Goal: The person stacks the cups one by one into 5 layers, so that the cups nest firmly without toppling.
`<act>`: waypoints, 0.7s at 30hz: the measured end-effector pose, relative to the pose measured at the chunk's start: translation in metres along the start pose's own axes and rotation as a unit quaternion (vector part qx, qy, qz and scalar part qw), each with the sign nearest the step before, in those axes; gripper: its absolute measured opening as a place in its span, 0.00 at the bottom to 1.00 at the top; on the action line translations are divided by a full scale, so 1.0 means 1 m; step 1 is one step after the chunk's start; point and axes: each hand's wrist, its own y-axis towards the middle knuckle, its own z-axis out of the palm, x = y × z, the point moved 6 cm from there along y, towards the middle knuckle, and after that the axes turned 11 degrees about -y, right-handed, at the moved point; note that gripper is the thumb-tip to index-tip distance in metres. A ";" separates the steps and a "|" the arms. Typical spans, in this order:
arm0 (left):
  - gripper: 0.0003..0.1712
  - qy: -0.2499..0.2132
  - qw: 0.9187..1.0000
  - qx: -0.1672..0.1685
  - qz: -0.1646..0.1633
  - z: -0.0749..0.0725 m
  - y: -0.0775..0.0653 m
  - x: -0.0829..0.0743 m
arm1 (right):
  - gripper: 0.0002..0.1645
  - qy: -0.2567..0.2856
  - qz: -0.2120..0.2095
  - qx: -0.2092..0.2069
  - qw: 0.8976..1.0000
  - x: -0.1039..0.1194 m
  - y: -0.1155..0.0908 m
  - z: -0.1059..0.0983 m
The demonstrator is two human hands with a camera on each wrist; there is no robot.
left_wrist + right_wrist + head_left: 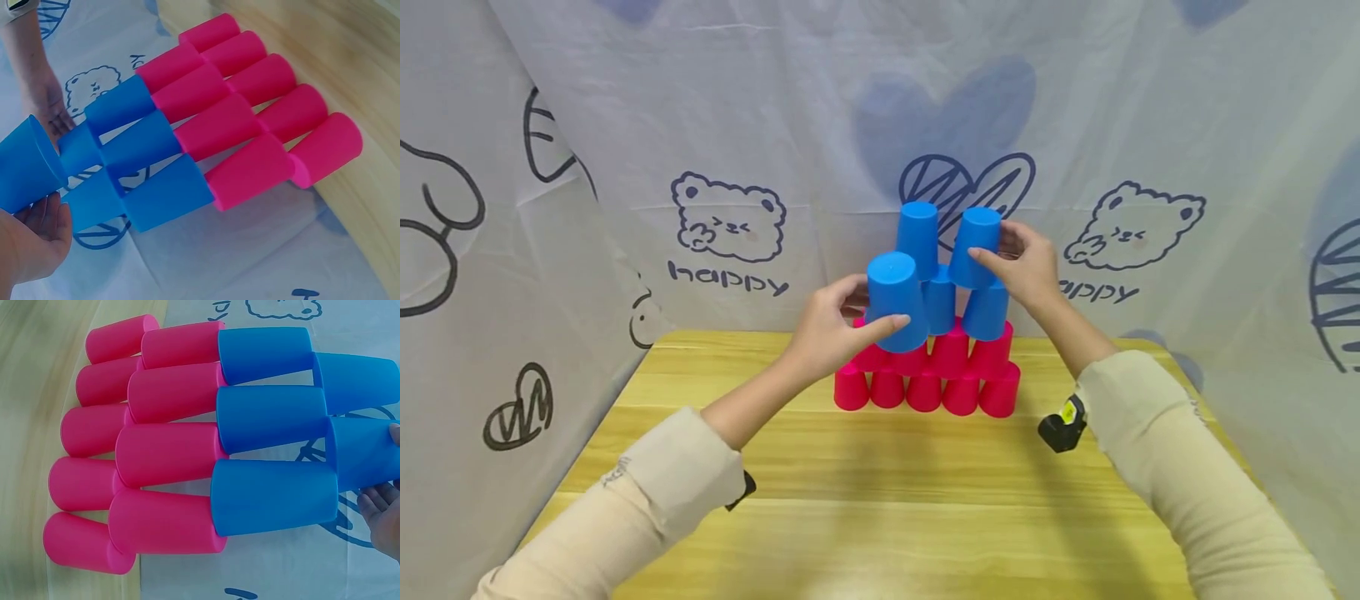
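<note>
A pyramid of upside-down cups stands on the table, with pink cups point(923, 392) in the two lower rows and blue cups point(272, 419) above. My left hand point(835, 329) grips a loose blue cup point(897, 304) mouth down, in front of the pyramid in the head view; the left wrist view shows that cup point(28, 169) apart from the table, near the top row. My right hand point(1028, 265) pinches the right-hand blue cup point(976, 246) of the top row, thumb in front. That cup sits across two blue cups below it. Beside it stands the other top-row blue cup point(918, 237).
The wooden table point(925, 517) extends in front of the pyramid. Close behind hangs a pale cloth point(820, 150) printed with bears and hearts, and more cloth hangs at both sides. Black devices point(1063, 425) sit at the wrists below the cuffs.
</note>
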 end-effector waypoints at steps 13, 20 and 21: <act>0.29 0.011 0.999 -0.016 0.029 -0.006 0.030 -0.036 | 0.39 -0.001 -0.003 0.003 1.000 0.002 0.003 -0.002; 0.30 0.024 0.999 -0.025 0.019 -0.005 0.041 -0.048 | 0.39 -0.004 -0.010 0.006 1.000 0.003 0.002 -0.003; 0.30 0.026 0.999 -0.026 0.019 -0.005 0.043 -0.050 | 0.39 -0.005 -0.011 0.007 1.000 0.003 0.002 -0.003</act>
